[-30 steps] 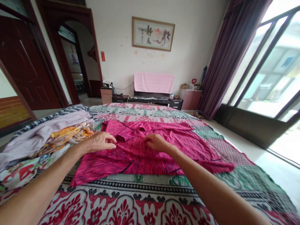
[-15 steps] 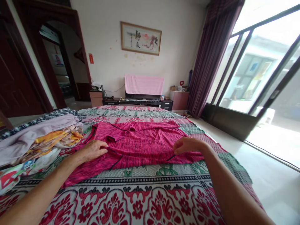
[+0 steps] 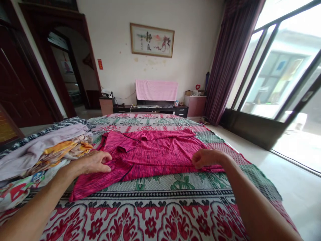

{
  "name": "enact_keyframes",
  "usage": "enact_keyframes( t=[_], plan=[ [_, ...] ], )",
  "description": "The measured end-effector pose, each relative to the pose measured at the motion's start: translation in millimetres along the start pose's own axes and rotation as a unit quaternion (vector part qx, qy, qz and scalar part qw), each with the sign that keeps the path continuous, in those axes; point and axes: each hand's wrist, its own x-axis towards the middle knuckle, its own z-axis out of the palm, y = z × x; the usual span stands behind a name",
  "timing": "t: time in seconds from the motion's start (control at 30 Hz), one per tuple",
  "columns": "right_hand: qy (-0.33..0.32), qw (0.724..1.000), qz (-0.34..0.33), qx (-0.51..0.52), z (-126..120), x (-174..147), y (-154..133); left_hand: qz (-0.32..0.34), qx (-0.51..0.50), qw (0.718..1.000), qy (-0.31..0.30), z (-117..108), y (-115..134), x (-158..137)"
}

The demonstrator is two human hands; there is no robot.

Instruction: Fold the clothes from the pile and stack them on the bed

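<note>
The magenta shirt [image 3: 160,155] lies spread out with some creases on the patterned bedspread [image 3: 150,187], longer from left to right than from front to back, and it serves as the landmark for everything else. Dark seams cross its left part, and one section at that end angles toward the person. The left hand [image 3: 96,162] is over this left end, thumb and fingers parted with a gap between them; no cloth shows in that gap, and whether the fingertips touch the fabric cannot be told. The right hand [image 3: 207,158] is at the shirt's right end, near its front edge, fingers curled inward; whether it pinches any cloth cannot be told. Just left of the shirt is a heap of cloths: a pale lavender cloth [image 3: 47,144], a yellow-and-brown cloth [image 3: 59,150], a white printed cloth [image 3: 17,192] and, farthest back, a black-and-white cloth [image 3: 62,124]. Well beyond the shirt's far edge, a pink towel [image 3: 156,89] drapes over a dark panel above a low black cabinet [image 3: 182,111]; higher, a framed picture [image 3: 152,40] hangs on the wall. Beyond the shirt to the right hangs a purple curtain [image 3: 223,67], beside tall glass panes [image 3: 263,77].
</note>
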Motion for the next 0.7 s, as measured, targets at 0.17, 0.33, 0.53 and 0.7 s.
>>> enact_keyframes(
  t=[0.17, 0.33, 0.53, 0.7],
  plan=[
    [0.005, 1.000, 0.010, 0.023, 0, -2, 8, -0.037, 0.021, 0.999, 0.013, 2, -7, 0],
    [-0.003, 0.999, -0.012, 0.037, -6, -10, -4, -0.039, 0.000, 0.995, 0.090, -6, -6, 4],
    [-0.020, 1.000, -0.014, 0.006, 2, -6, -30, -0.124, -0.002, 0.978, 0.165, -9, -1, 8],
    [-0.025, 0.999, 0.014, -0.016, 9, 0, -40, -0.083, -0.067, 0.980, 0.166, -1, -11, 13]
  ],
)
